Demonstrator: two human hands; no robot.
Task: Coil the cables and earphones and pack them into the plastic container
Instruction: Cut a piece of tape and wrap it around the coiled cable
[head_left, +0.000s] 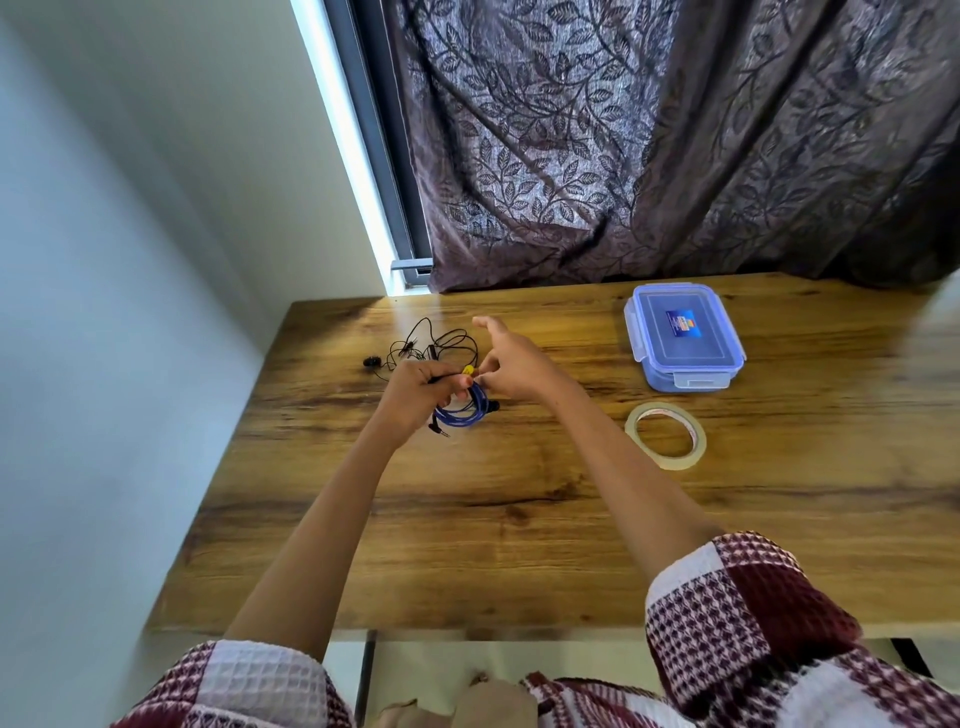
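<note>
My left hand (415, 395) grips a coiled blue cable (465, 413) a little above the wooden table (519, 519); a black plug hangs from the coil's lower left. My right hand (511, 366) pinches a small yellow piece (468, 370) at the top of the coil, with its other fingers spread. Black earphones (415, 345) lie loose and tangled on the table just behind my left hand. The plastic container (683, 343), clear blue with its lid clipped on, stands at the back right.
A roll of clear tape (666, 435) lies flat in front of the container. A dark patterned curtain (675, 145) hangs behind the table. A white wall runs along the table's left edge.
</note>
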